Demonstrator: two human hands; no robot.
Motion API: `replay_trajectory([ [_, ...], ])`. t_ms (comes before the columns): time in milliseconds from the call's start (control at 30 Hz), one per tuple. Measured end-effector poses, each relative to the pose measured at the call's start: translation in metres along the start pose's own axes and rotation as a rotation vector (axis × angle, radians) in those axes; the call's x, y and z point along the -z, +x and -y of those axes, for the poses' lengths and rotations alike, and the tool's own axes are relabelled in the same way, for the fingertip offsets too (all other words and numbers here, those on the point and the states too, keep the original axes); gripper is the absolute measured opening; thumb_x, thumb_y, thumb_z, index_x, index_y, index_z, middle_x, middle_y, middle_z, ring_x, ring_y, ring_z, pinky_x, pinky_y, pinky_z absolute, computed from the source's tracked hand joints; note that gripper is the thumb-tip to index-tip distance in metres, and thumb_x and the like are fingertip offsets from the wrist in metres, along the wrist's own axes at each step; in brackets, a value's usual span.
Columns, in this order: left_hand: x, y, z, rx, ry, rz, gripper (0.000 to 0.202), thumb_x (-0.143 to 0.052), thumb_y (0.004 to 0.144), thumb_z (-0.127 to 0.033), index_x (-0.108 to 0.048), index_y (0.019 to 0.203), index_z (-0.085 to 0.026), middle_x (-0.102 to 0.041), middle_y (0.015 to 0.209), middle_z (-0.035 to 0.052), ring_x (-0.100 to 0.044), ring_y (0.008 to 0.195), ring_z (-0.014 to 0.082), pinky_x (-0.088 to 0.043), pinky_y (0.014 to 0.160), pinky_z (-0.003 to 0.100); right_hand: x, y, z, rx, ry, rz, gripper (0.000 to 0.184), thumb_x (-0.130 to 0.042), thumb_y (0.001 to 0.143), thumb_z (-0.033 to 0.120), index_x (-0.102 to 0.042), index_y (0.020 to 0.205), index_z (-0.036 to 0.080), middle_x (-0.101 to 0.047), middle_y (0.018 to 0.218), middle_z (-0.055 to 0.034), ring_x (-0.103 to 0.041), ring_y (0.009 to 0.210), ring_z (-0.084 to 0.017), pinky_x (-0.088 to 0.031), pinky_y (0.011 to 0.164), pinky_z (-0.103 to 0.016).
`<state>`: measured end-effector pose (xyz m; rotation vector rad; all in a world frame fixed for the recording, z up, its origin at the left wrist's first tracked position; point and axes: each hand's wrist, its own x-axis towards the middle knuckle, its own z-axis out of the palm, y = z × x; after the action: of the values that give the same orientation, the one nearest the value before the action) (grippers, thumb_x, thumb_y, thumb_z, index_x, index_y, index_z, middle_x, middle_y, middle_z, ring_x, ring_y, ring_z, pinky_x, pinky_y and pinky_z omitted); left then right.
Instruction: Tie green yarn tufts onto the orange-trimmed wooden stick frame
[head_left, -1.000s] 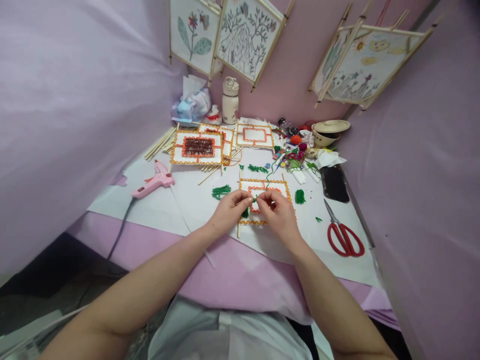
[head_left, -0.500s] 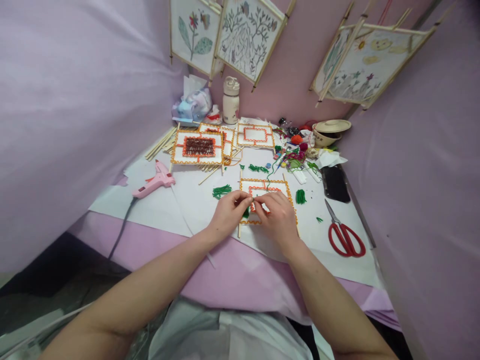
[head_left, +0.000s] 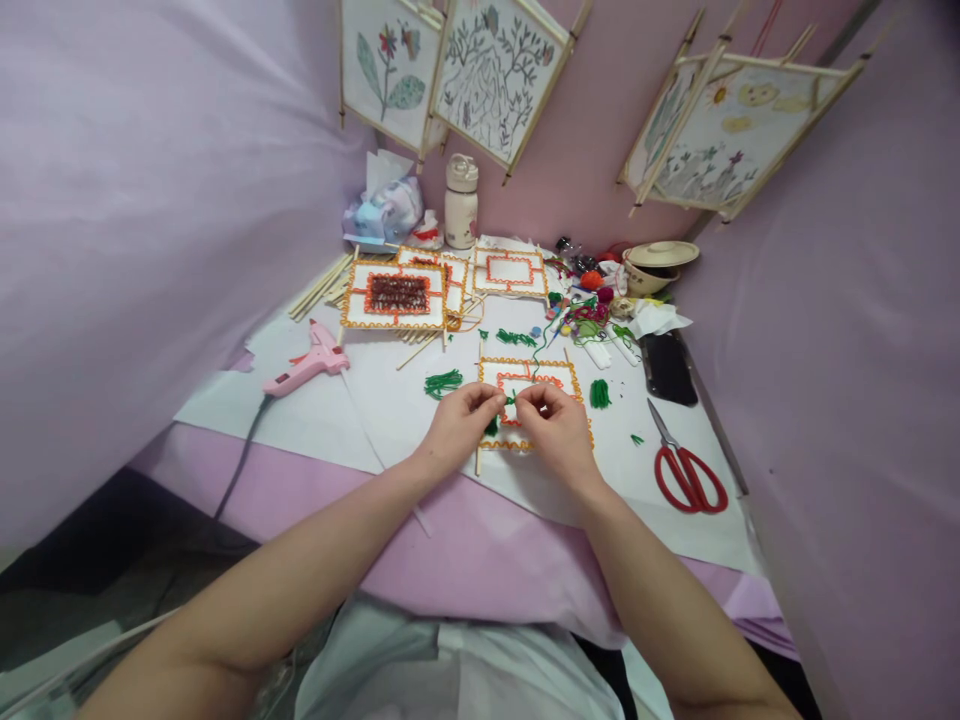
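Note:
Both hands meet above a stick frame (head_left: pixel 576 400) edged with orange and yellow yarn, which lies flat on the white table cover. My left hand (head_left: pixel 466 418) pinches green yarn (head_left: pixel 511 399) between thumb and fingertips. From the other side my right hand (head_left: pixel 555 422) pinches the same yarn, its fingertips a short way from the left ones. A dark green bunch shows under the left hand. Left of the frame lies a bundle of green yarn (head_left: pixel 443 383); another green bundle (head_left: pixel 600 394) lies to its right.
Red-handled scissors (head_left: pixel 688 470) and a black phone (head_left: pixel 669 368) lie at right. At left rests a pink glue gun (head_left: pixel 311 362) with its cord. Behind are more yarn-edged frames (head_left: pixel 395 297), a bottle (head_left: pixel 461 205), tissues (head_left: pixel 384 205), yarn balls (head_left: pixel 592 280) and a lidded bowl (head_left: pixel 656 268).
My right fingertips have drawn slightly away to the right from the left ones, and green yarn now shows between them. The left hand stays nearly still.

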<state>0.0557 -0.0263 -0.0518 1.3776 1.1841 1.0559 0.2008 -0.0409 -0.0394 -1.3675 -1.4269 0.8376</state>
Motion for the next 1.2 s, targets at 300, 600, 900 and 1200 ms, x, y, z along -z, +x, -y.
replay_trajectory([
  [300,0.003,-0.005,-0.008,-0.123,0.067,-0.027,0.020,-0.058,0.082,-0.035,-0.066,0.086,-0.017,-0.066,0.082,0.0034,-0.059,0.074,0.0148,-0.047,0.067,0.026,0.000,0.000,-0.002,0.016,0.015,-0.054,0.008,-0.058,0.074,0.025,-0.062,0.071,0.018,-0.060,0.067,0.0010,-0.050,0.060,-0.013,-0.040,0.058,-0.026],
  [600,0.003,-0.003,0.001,-0.255,0.206,-0.061,0.015,-0.056,0.086,-0.030,-0.064,0.082,-0.018,-0.063,0.084,0.0030,-0.058,0.079,0.0151,-0.046,0.066,0.025,0.001,-0.002,-0.001,0.066,-0.041,-0.062,0.009,-0.057,0.075,0.025,-0.061,0.070,0.018,-0.061,0.068,0.0001,-0.051,0.063,-0.014,-0.042,0.063,-0.028],
  [900,0.004,-0.003,-0.001,-0.238,0.194,-0.084,0.015,-0.054,0.086,-0.029,-0.062,0.082,-0.018,-0.062,0.083,0.0023,-0.057,0.075,0.0141,-0.045,0.064,0.025,0.001,0.000,-0.001,0.002,0.075,-0.085,0.006,-0.058,0.072,0.024,-0.061,0.071,0.018,-0.059,0.067,0.0017,-0.051,0.060,-0.013,-0.041,0.057,-0.026],
  [1200,0.002,-0.010,-0.007,-0.431,0.334,-0.040,0.031,-0.064,0.077,-0.019,-0.057,0.107,-0.020,-0.064,0.099,0.0051,-0.059,0.089,0.0166,-0.047,0.073,0.028,0.001,0.000,0.002,-0.014,0.106,-0.031,0.006,-0.057,0.072,0.023,-0.061,0.069,0.019,-0.060,0.065,0.0017,-0.051,0.059,-0.013,-0.041,0.057,-0.025],
])
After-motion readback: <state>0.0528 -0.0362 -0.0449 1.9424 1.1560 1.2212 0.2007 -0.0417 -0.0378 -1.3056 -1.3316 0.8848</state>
